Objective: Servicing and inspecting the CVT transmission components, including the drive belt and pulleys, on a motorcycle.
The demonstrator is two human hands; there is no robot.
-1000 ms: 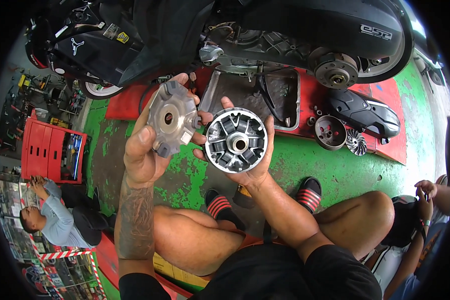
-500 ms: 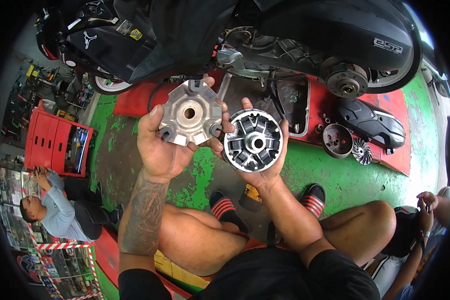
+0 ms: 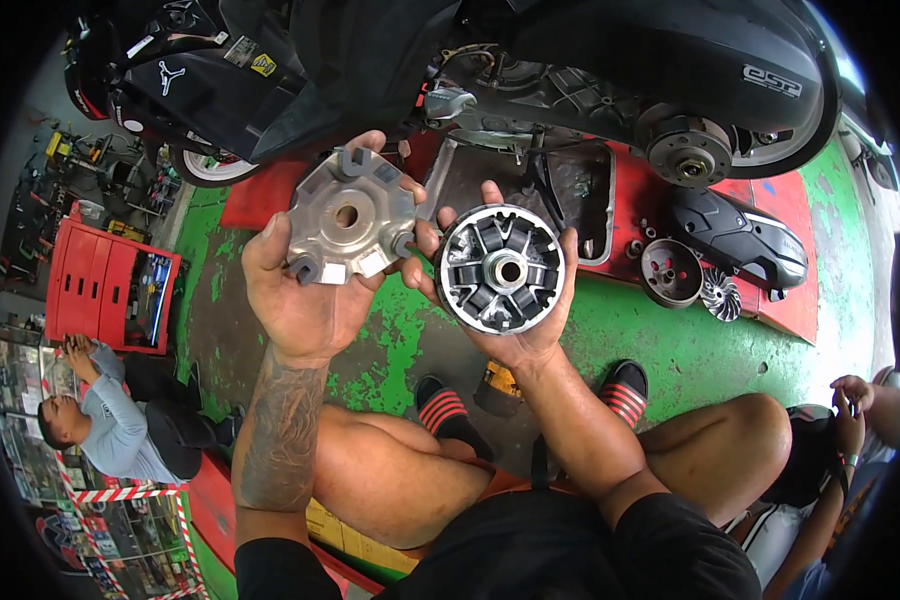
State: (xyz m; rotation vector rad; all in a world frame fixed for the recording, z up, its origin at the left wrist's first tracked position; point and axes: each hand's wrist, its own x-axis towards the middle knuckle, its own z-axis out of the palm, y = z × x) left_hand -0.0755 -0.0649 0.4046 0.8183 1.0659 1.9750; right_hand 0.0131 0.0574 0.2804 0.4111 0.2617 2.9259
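My left hand (image 3: 315, 300) grips a silver ramp plate (image 3: 375, 232) by its edges. The plate has a round centre hole and dark slider clips at its corners. Beside it, my right hand (image 3: 530, 345) holds a round variator pulley (image 3: 470, 243) with its open side facing me; dark rollers sit in its channels around a central bushing. The two parts are apart, the ramp plate a little higher. Fingers of both hands curl behind the parts and are partly hidden.
A black scooter (image 3: 610, 60) stands ahead with its drive side uncovered. On the red platform (image 3: 785, 308) lie a metal tray (image 3: 602, 200), a clutch bell (image 3: 668, 272), a fan wheel (image 3: 720, 295) and a black cover (image 3: 735, 235). People sit at left and right; a red tool cabinet (image 3: 105, 285) stands left.
My left hand has moved left and slightly up with the ramp plate, widening the gap between the parts. My right hand has shifted slightly left and up with the variator pulley.
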